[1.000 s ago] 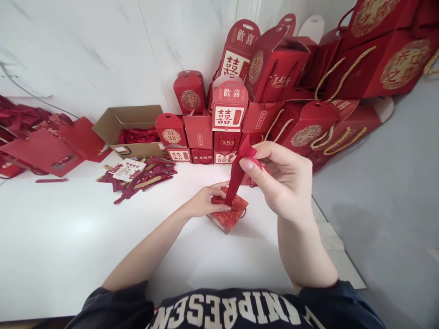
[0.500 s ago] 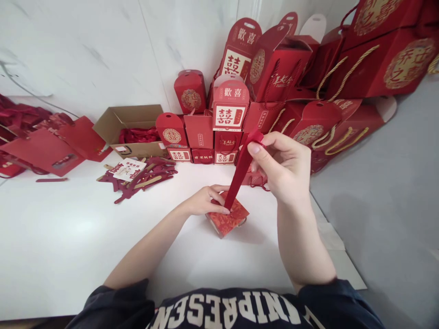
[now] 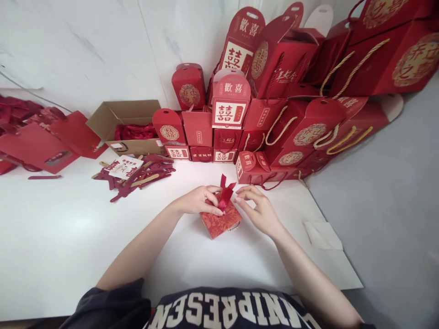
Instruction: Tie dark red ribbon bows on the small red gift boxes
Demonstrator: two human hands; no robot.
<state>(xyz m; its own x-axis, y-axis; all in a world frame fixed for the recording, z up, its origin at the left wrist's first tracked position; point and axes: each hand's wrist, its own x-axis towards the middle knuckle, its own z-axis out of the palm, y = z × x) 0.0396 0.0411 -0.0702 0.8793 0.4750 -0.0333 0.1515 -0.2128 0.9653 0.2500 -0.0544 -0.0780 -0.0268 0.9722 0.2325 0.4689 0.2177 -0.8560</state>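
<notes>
A small box (image 3: 219,224) with an orange-red leafy pattern sits on the counter (image 3: 85,256) at the centre of the frame, set at an angle, with a bit of twisted cord at its right side. A red ribbon (image 3: 226,196) rises from its top, its loose ends pointing upward. The left hand (image 3: 203,199) rests on the upper left part of the box, thumb and fingers around the foot of the ribbon; whether they pinch the ribbon or only press on the box, I cannot tell. The right hand (image 3: 256,208) is just to the right of the ribbon, fingers loosely curved, the thumb apart from them and nothing visible between. Behind the hands, a low red carton (image 3: 254,169) with a cord handle stands on the counter, against a stack of red gift boxes (image 3: 274,82) that fills the upper middle and upper right of the frame, some with gold rope handles. Left of the stack, an open cardboard box (image 3: 137,147) contains red fabric (image 3: 135,132). Before it lies a heap of dark red strips (image 3: 151,176) with a printed card (image 3: 125,167) on top. Red bags (image 3: 37,141) crowd the left edge, and a folded white sheet (image 3: 322,235) lies at right.
</notes>
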